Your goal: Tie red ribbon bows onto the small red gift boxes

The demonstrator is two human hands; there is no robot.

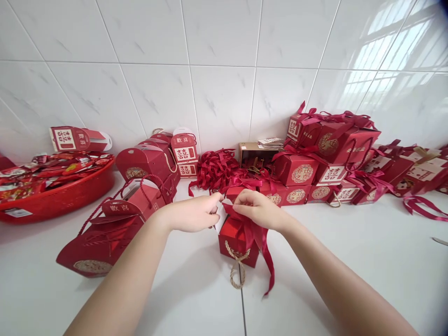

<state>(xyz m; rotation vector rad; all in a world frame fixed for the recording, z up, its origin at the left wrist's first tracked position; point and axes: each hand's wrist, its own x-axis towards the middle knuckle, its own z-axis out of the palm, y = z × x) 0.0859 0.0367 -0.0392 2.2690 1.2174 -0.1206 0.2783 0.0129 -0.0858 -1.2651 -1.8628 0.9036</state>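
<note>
Ribbon-handling step: your right grip [258,210] pinches ribbon [250,229] at the red box's [227,233] one o'clock; your left grip's [196,215] hold, at ten, is unclear.

On the tabletop [196,298], the basin [87,189] stands at the left edge. Behind the front box [238,238] there is the ribbon pile [217,170]. To the right of this pile, boxes [303,170] are stacked near the wall [224,88].

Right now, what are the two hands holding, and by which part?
The right hand pinches the red ribbon near its upper end, at the top of the box. The left hand is at the box's white-lined flap; its exact grip is unclear.
</note>
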